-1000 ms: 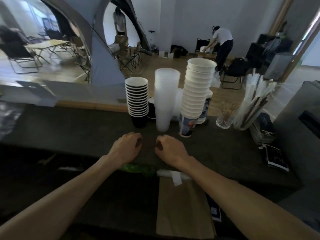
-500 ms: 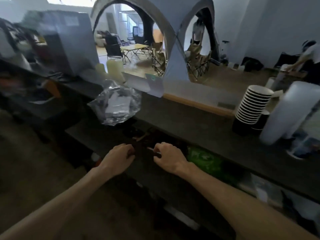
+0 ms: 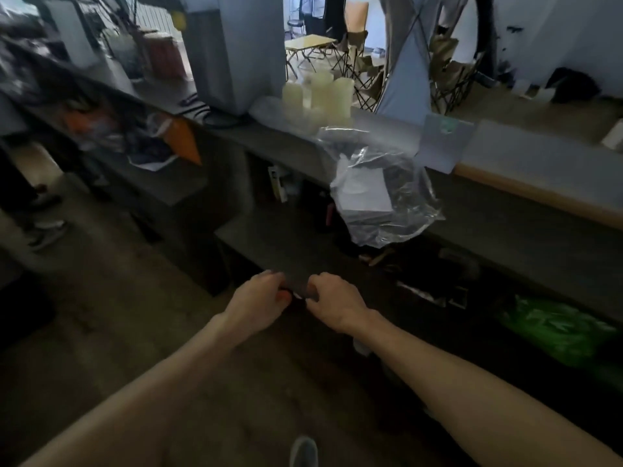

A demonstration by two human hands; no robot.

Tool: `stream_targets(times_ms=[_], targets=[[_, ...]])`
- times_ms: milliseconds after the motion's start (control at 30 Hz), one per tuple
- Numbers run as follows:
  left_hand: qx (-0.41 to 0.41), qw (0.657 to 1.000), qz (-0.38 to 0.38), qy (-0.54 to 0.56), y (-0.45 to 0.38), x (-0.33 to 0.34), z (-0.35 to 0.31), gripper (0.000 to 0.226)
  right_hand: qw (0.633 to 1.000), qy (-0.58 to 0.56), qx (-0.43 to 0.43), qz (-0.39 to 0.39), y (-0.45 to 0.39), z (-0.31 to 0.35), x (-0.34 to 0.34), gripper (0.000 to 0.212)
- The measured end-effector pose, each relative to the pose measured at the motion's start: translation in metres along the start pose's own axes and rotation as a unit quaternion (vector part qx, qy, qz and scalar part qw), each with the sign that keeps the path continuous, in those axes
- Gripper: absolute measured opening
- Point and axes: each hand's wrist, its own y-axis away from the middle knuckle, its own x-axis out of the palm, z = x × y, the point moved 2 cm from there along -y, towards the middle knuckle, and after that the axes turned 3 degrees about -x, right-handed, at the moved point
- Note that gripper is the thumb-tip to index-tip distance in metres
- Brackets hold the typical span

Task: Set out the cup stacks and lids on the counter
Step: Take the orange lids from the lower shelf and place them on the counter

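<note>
- Two hands are hovering close together in front of the near edge of a low dark shelf [image 3: 269,244], which sits below the counter [image 3: 505,227].
- Left hand [image 3: 256,305] is curling its fingers loosely; nothing is showing inside it, and whether it is pinching anything cannot be told from this blurred view.
- Right hand [image 3: 332,303] is likewise half-curled with the knuckles up; its grip cannot be told either.
- No cup stacks are appearing in this view, so their place on the counter cannot be reported.
- Clear plastic bag [image 3: 384,197] is hanging over the counter's front edge, just beyond the hands; flat pale items are showing through it, possibly lids, though this is a judgement only.
- Pale cylinders [image 3: 320,92] are standing at the counter's far edge beside a grey box [image 3: 236,48].
- Green packet [image 3: 556,328] is lying on a lower level towards the right edge of the frame.
- Judgement: the hands are being held low and together because the person is approaching the bag or the shelf for the next supply.
- Risk: the bag is overhanging and looks likely to slide if tugged carelessly.
</note>
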Motion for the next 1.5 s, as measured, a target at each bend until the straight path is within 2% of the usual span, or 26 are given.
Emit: stream_targets(times_ms=[233,400,500,600,700,833,933,1033,1167,1267,1400,1500], targets=[[0.023,0.998,0.039,-0.052,-0.097,-0.028,0.061,0.018,0.997,-0.025,0.063,-0.020,-0.122,0.013,0.011,0.013],[0.059,0.993,0.075,-0.063,-0.157,-0.046,0.090,0.019,0.996,-0.017,0.088,-0.024,-0.168,0.026,0.003,0.016],[0.101,0.984,0.113,-0.091,-0.185,-0.039,0.106,0.020,0.989,-0.041,0.142,-0.012,-0.180,0.026,0.017,0.023],[0.172,0.961,0.166,-0.138,-0.205,-0.013,0.129,0.026,0.982,-0.034,0.188,-0.001,-0.181,0.023,0.054,0.029],[0.238,0.941,0.190,-0.147,-0.223,0.021,0.149,0.030,0.973,-0.026,0.231,0.001,-0.180,0.014,0.097,0.024],[0.286,0.932,0.190,-0.113,-0.229,0.072,0.169,0.019,0.961,-0.001,0.277,-0.008,-0.188,0.000,0.168,0.038],[0.334,0.915,0.206,-0.098,-0.224,0.137,0.196,0.014,0.962,-0.015,0.270,-0.019,-0.200,-0.016,0.238,0.033],[0.357,0.898,0.234,-0.103,-0.232,0.216,0.230,0.018,0.959,-0.040,0.279,-0.010,-0.217,-0.045,0.308,0.028],[0.357,0.910,0.178,-0.108,-0.264,0.302,0.267,0.018,0.958,-0.022,0.285,-0.035,-0.246,-0.101,0.389,0.031],[0.350,0.918,0.141,-0.122,-0.297,0.357,0.297,0.038,0.956,-0.014,0.284,-0.071,-0.262,-0.143,0.442,0.033],[0.346,0.923,0.109,-0.128,-0.338,0.421,0.323,0.047,0.951,0.018,0.288,-0.112,-0.275,-0.197,0.491,0.039],[0.365,0.920,0.078,-0.120,-0.352,0.452,0.321,0.058,0.942,0.040,0.298,-0.146,-0.278,-0.229,0.513,0.036]])
